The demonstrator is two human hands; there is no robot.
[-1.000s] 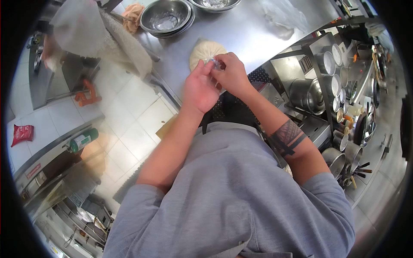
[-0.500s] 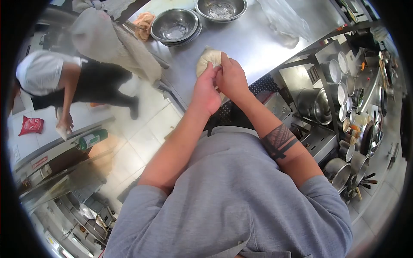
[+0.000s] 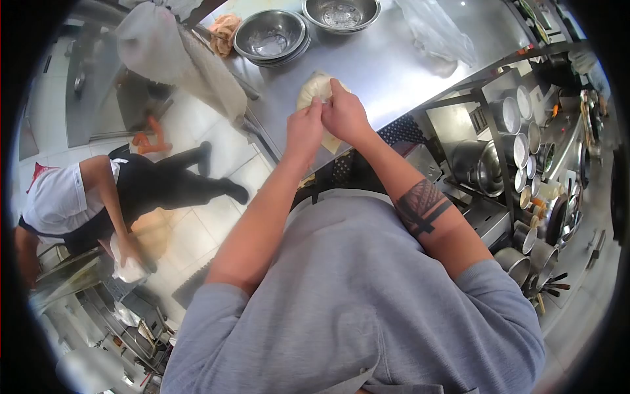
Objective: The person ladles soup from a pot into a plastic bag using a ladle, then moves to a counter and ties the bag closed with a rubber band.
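Observation:
A pale, rounded bag (image 3: 314,90) rests on the steel table (image 3: 387,79), its contents hidden by the gathered plastic. At its near side my left hand (image 3: 306,129) is closed, fingertips pinching the bag's gathered neck. My right hand (image 3: 345,113) is closed on the same neck, its knuckles touching my left fingertips. Most of the neck is hidden between both hands.
Stacked metal bowls (image 3: 270,36) and another bowl (image 3: 341,13) stand beyond the bag, with clear plastic (image 3: 436,33) to their right. An orange cloth (image 3: 225,34) lies at left. A co-worker (image 3: 125,190) bends at far left. Pots (image 3: 479,161) fill the right-side shelves.
My fingers have drawn tighter around the bag's neck, and both hands are closed side by side. The co-worker has come into view at left and moved nearer, down the frame.

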